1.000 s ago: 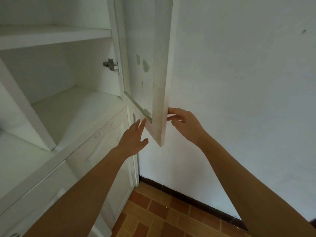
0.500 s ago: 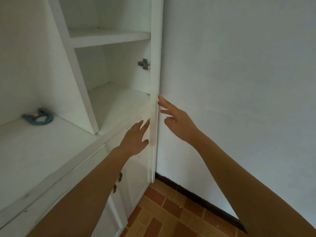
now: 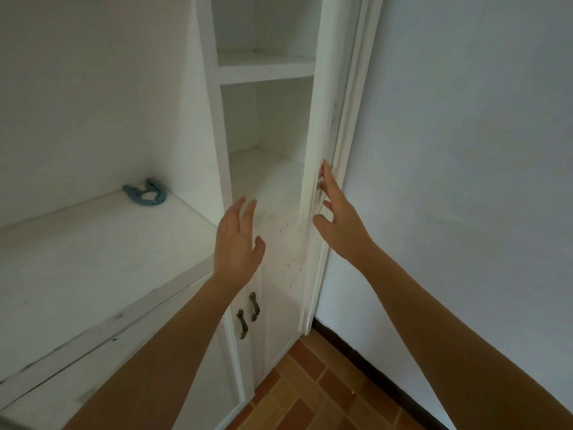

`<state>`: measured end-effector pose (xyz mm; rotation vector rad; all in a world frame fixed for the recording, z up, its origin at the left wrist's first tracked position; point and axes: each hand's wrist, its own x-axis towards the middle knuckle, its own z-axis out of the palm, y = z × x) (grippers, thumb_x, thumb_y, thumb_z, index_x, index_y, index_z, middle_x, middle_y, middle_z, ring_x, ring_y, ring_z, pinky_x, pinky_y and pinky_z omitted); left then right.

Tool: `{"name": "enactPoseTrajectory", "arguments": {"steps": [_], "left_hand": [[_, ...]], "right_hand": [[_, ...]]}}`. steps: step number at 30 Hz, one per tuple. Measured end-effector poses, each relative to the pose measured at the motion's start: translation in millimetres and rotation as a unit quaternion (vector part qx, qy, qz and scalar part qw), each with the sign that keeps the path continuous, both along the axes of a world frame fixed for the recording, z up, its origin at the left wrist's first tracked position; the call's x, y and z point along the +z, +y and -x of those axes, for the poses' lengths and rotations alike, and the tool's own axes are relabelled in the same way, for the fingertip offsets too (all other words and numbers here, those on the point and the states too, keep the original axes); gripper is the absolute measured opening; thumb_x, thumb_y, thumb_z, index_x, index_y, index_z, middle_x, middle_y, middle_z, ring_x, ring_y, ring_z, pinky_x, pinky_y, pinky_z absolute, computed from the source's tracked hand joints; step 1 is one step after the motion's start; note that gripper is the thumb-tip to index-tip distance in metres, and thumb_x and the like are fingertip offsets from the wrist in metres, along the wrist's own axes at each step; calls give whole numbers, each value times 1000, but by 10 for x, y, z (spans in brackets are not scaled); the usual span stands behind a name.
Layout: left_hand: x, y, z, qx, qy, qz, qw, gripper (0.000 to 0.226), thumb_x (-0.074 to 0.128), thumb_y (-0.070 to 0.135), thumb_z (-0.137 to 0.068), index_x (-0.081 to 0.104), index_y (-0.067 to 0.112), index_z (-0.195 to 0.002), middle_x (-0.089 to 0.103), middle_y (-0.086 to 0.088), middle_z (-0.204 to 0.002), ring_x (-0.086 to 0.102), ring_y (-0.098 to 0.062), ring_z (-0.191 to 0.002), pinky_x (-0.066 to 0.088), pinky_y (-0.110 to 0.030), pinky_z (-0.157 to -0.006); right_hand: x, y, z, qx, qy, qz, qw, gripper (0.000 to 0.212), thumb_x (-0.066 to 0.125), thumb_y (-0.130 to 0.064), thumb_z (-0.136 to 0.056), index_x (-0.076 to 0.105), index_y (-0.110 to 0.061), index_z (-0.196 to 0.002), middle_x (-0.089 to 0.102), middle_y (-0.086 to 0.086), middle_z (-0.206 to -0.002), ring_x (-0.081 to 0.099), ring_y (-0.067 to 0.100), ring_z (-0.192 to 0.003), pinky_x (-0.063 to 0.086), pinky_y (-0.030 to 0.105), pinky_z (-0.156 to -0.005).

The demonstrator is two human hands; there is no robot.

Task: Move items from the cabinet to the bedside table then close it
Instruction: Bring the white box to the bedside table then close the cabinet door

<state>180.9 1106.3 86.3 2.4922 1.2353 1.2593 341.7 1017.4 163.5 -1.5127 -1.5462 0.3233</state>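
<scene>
The cabinet stands left of the wall; its door hangs edge-on at the cabinet's right side. The right hand touches the door's outer face — the left hand hovers before the open compartment. A clip lies on the worktop, far left. Two handles sit below, above the floor.

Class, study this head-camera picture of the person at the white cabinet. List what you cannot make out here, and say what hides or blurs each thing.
Head view only:
- Bedside table: outside the frame altogether.
- Blue object on the open shelf: too small and soft to name.
- Cabinet door: seen edge-on, its faces hidden.
- Right hand: its fingertips lie along the door edge; contact there is blurred.
- Left hand: only its back shows, palm hidden.
- Compartment's upper shelves: cut by the top edge.
</scene>
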Motion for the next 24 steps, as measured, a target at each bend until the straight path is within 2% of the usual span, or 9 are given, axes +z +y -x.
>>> {"name": "enactPoseTrajectory", "arguments": {"steps": [2,4,8,10,12,14,19,21,24], "left_hand": [[51,63,95,49,-62,15,997,70,59,1,-79,27,3,-141,29,-20,-148,28,-33,-136,22,-37,-111],[117,163,154,77,-78,57,992,78,57,-2,-78,15,1,-144,19,-18,-152,18,-31,-141,13,-34,-115],[158,393,240,75,-6,130,989,84,55,-1,-81,2,6,-146,5,-10,-157,-1,-25,-145,0,-39,-118],[162,447,286,54,5,152,987,85,53,-4,-81,0,9,-146,3,-8,-157,-3,-25,-145,2,-43,-119],[158,466,331,31,1,173,984,85,52,-5,-81,-1,11,-146,1,-6,-157,-4,-24,-145,4,-45,-119],[148,475,373,10,6,180,984,85,52,-4,-83,-2,12,-146,0,-4,-157,-5,-24,-145,6,-48,-118],[118,526,418,-11,29,184,982,92,60,3,-82,-6,14,-146,-4,-3,-157,-6,-23,-145,10,-50,-118],[116,533,420,-14,34,190,981,96,63,7,-82,-8,14,-146,-5,-3,-157,-5,-23,-145,10,-49,-118],[104,554,434,-24,34,194,980,100,67,13,-81,-9,16,-146,-5,-2,-157,-3,-22,-145,11,-50,-118]], "right_hand": [[4,43,14,7,-9,3,1000,79,49,-1,-89,0,-22,-146,23,5,-152,26,19,-140,25,29,-112],[21,90,41,15,-20,5,1000,77,48,-3,-90,1,-24,-146,23,4,-153,25,19,-140,24,28,-111],[9,200,97,32,-28,3,999,76,48,-2,-90,1,-22,-146,15,-1,-155,20,16,-142,23,25,-110],[-11,251,114,30,-36,-1,999,76,47,-2,-90,0,-22,-146,13,-2,-156,19,15,-142,25,16,-108],[-18,290,114,25,-46,-2,999,75,46,-1,-90,0,-22,-146,13,-2,-156,23,11,-139,26,-3,-93],[-19,331,111,25,-62,-1,998,74,45,0,-91,0,-20,-146,12,-1,-156,24,3,-133,28,-10,-78],[-24,498,185,28,-115,15,993,76,47,-6,-93,-7,-21,-145,3,-4,-157,27,17,-139,31,-8,-74],[-16,560,228,30,-126,22,991,79,48,-8,-93,-10,-22,-145,1,-4,-157,23,18,-141,28,-6,-79],[-7,640,277,32,-144,25,989,81,49,-10,-93,-13,-23,-144,-2,-4,-157,19,19,-142,25,5,-89]]}}
